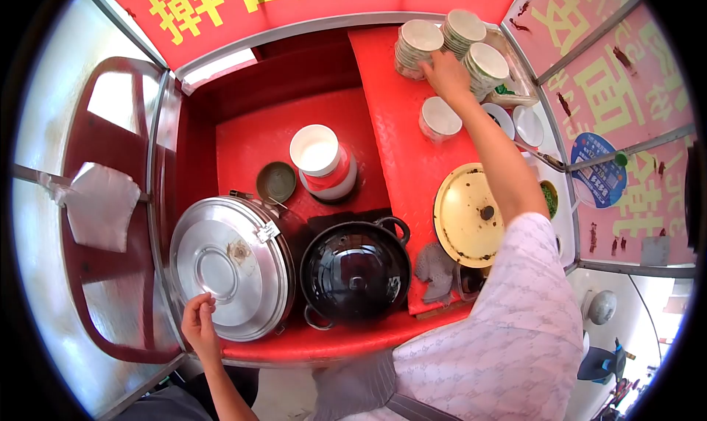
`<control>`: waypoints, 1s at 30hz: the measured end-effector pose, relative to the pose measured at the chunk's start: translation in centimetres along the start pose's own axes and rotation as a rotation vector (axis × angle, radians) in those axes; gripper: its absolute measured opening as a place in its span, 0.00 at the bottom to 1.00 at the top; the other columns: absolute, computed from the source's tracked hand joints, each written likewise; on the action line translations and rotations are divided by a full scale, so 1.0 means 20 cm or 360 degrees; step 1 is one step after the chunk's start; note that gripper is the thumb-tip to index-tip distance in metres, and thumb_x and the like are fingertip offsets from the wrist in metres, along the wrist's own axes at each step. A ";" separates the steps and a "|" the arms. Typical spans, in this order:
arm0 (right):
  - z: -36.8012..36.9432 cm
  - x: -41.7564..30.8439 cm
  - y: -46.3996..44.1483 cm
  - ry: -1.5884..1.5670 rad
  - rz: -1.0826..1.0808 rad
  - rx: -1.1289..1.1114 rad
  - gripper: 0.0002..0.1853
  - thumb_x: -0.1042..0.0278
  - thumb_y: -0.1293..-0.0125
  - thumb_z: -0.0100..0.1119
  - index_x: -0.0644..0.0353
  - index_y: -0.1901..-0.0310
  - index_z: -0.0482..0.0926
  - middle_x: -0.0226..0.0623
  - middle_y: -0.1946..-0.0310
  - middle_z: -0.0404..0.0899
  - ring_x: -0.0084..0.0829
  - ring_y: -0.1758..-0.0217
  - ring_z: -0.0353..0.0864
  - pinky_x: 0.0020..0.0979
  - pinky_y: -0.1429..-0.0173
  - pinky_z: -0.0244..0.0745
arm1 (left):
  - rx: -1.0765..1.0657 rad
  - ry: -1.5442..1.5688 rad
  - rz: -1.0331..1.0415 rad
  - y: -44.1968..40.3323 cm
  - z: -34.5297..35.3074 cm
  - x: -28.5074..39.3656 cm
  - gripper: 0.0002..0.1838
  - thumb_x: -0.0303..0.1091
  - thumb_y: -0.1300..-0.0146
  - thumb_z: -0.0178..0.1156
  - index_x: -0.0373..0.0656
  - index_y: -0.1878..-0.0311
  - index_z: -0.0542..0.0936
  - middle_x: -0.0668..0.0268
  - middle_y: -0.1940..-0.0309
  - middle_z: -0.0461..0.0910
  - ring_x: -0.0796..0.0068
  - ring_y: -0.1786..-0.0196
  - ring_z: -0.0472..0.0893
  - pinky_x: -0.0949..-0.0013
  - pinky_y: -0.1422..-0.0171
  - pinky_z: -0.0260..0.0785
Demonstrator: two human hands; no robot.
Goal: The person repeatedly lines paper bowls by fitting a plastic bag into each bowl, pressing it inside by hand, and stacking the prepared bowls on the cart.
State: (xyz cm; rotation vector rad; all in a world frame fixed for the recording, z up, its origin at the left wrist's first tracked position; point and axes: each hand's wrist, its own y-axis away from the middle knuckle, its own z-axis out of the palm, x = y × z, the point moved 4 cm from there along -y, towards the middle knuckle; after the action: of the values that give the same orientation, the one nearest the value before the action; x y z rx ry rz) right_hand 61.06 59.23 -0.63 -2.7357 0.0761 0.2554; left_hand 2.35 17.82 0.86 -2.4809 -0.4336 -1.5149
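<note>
My right hand [446, 75] reaches to the far right, its fingers against the near right side of a stack of paper bowls [414, 56]. Two more bowl stacks, one behind [464, 29] and one to the right [487, 64], stand beside it. A separate bowl [440, 119] sits nearer me, below that hand. At the lower left, my left hand [199, 322] has its fingers curled together, with nothing visible in them. It is over the near edge of a large silver lidded pot [217, 270].
A black lidded pot [356, 270] stands at the middle front, with a white container [315, 150] behind it and a small dark bowl [277, 182] alongside. To the right are a yellowish round lid [468, 215], a grey cloth [436, 272] and chopped greens [549, 199]. Glass panels enclose the stall.
</note>
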 end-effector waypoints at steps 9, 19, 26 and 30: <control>0.11 0.20 0.55 0.0315 -0.0314 -0.0756 0.19 0.49 0.38 0.64 0.60 0.66 0.86 0.54 0.66 0.85 0.53 0.59 0.87 0.50 0.54 0.81 | 0.0218 -0.0689 0.0378 -0.36 -0.20 0.02 0.06 0.25 0.31 0.58 0.34 0.56 0.81 0.58 0.60 0.83 0.65 0.56 0.82 0.68 0.50 0.74; 0.06 -0.03 0.58 0.0440 -0.0392 -0.0522 0.18 0.54 0.35 0.65 0.63 0.57 0.79 0.51 0.52 0.77 0.53 0.55 0.84 0.49 0.53 0.80 | 0.0473 -0.2054 0.1192 -0.96 -0.47 0.41 0.05 0.30 0.40 0.63 0.42 0.61 0.82 0.60 0.53 0.83 0.58 0.46 0.80 0.58 0.40 0.71; 0.12 -0.56 0.58 -0.0450 -0.0499 -0.0705 0.24 0.46 0.34 0.64 0.66 0.67 0.78 0.55 0.70 0.81 0.57 0.63 0.81 0.51 0.59 0.73 | 0.0825 -0.2921 0.0923 -1.08 -0.70 0.18 0.09 0.35 0.39 0.57 0.50 0.56 0.77 0.66 0.57 0.76 0.64 0.50 0.76 0.59 0.51 0.66; 0.28 -0.88 0.56 -0.0443 -0.0124 -0.1097 0.31 0.40 0.36 0.64 0.71 0.61 0.81 0.60 0.61 0.84 0.57 0.53 0.84 0.50 0.50 0.77 | 0.0796 -0.2571 0.1121 -1.06 -0.71 0.27 0.06 0.36 0.42 0.65 0.50 0.63 0.79 0.70 0.64 0.77 0.67 0.55 0.77 0.60 0.53 0.67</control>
State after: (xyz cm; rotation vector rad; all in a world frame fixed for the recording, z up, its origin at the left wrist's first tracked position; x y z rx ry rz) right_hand 41.95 51.36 -6.52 -3.3284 -0.2385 0.7582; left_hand -14.63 33.93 12.47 -2.3741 -0.0398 0.8972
